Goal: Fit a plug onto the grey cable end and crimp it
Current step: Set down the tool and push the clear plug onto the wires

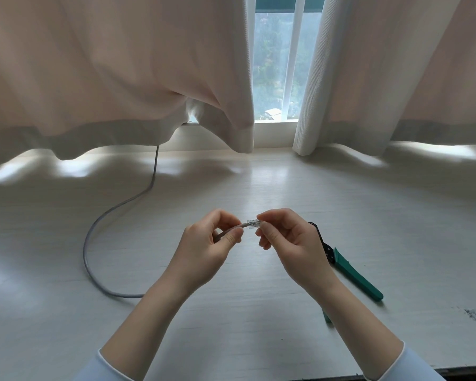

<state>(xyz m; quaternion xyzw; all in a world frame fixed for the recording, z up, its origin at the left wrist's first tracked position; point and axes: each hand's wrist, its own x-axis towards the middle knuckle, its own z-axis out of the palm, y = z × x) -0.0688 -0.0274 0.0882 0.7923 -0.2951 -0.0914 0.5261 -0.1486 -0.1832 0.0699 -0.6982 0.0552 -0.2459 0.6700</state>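
While the left hand (206, 243) pinches the thin grey cable (94, 229) end and the right hand (286, 237) pinches the small clear plastic plug (254, 224) onto it above the counter (259, 182), fitting looks underway; next, probably, the green-handled crimping tool (352, 273).

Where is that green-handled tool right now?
The green-handled crimping tool lies on the white table, just behind and right of the right hand, which partly hides it.

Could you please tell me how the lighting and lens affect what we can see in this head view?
Head view: daylight from the window leaves bright patches on the table; wide-angle bending curves the curtains; the clear plug is small, its detail unreadable.
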